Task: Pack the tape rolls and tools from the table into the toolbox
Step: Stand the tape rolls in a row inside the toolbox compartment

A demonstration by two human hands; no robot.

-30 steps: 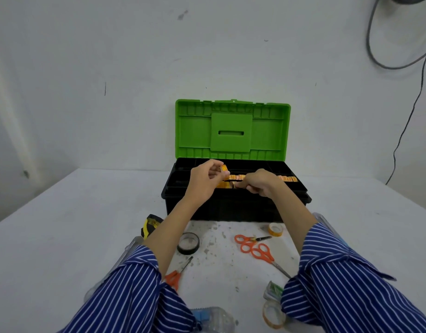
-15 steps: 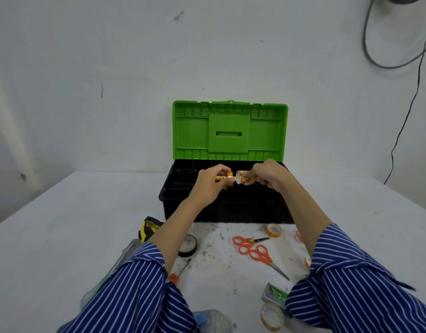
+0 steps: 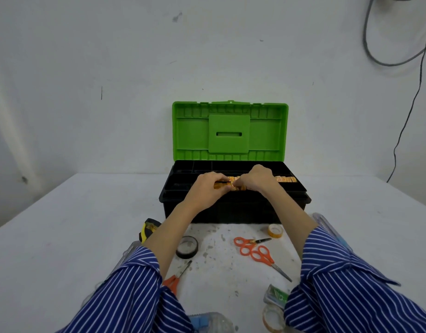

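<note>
A black toolbox (image 3: 233,210) stands open at the far middle of the table, its green lid (image 3: 230,132) upright. A row of small orange tape rolls (image 3: 285,179) lies in its top tray. My left hand (image 3: 207,187) and my right hand (image 3: 257,180) meet over the tray, both pinching orange tape rolls (image 3: 222,185) at the row's left end. On the table lie a black tape roll (image 3: 186,247), a small yellowish tape roll (image 3: 275,231), two orange scissors (image 3: 255,251), another orange-handled tool (image 3: 177,278) and a yellow tape measure (image 3: 148,229).
A clear tape roll (image 3: 270,318) and a green-labelled packet (image 3: 276,295) lie near the front edge by my right sleeve. A clear plastic case (image 3: 327,227) sits behind my right forearm. A clear bottle (image 3: 209,320) lies at the bottom. Cables (image 3: 408,111) hang on the right wall.
Both hands have lowered from just above the toolbox onto its tray, setting the orange rolls into the row.
</note>
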